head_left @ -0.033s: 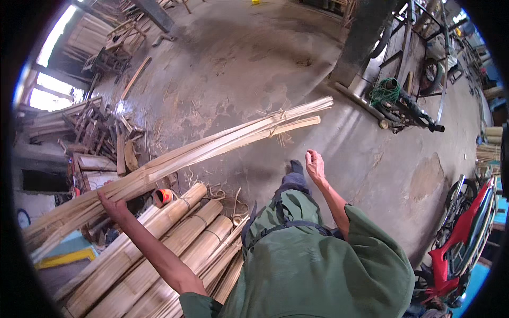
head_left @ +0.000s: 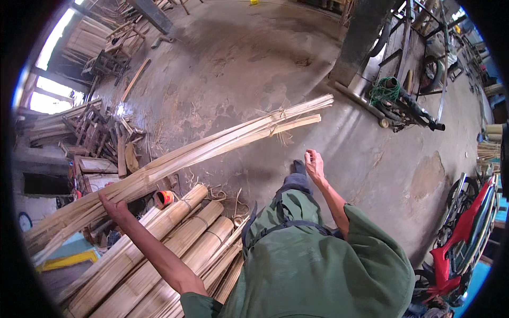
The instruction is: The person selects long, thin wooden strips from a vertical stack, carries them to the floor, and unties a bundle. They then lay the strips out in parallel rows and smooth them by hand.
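Observation:
A long bundle of pale split-bamboo strips (head_left: 175,159) slants from the lower left up toward the middle, tied near its far end, where it parts into two tails. My left hand (head_left: 114,208) is closed on the bundle near its left end; the fingers are partly hidden behind the strips. My right hand (head_left: 314,163) is held out over the floor, apart from the bundle. Its fingers are loosely curled in, and nothing shows in them. Below my left forearm lie several tied rolls of bamboo strips (head_left: 183,233).
An orange-and-black can (head_left: 163,198) stands by the rolls. Scrap wood (head_left: 101,132) is piled at the left. A metal-framed cart (head_left: 411,69) with a green cord coil (head_left: 385,91) stands at the far right. Nearer on the right is a red motorcycle (head_left: 448,246).

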A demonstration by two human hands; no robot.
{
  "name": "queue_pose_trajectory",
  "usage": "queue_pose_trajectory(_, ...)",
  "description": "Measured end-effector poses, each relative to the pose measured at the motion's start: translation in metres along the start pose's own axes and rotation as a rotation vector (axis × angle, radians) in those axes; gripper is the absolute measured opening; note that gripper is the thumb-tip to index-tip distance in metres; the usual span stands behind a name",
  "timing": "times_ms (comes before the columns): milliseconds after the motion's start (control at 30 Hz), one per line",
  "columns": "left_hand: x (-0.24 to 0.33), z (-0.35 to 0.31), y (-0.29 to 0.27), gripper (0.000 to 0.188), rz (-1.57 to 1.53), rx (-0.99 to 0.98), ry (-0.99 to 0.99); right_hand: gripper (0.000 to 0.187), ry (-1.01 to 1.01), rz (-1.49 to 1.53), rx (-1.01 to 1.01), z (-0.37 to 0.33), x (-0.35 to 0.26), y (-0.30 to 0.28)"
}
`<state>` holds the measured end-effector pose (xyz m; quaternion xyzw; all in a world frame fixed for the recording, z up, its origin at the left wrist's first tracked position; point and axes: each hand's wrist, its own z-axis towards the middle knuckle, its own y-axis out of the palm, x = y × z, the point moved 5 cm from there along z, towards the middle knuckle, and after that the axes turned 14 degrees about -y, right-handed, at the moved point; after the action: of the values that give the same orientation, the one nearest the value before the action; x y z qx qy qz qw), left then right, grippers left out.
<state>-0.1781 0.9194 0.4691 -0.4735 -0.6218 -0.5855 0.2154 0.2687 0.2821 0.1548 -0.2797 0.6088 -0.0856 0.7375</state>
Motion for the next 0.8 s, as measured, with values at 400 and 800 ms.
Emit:
queue_pose_trajectory(400, -0.082, -0.082, 0.201, 0.021, 1.294, -0.006, 0.859, 0.053, -0.597, 0.096, -0.104, 0.154, -0.160, -0.031)
queue_pose_trajectory(800, -0.251, -0.113, 0.306, 0.029, -0.305, 0.033, -0.092, 0.076, -0.545, 0.494, -1.407, 0.180, -0.248, 0.044)
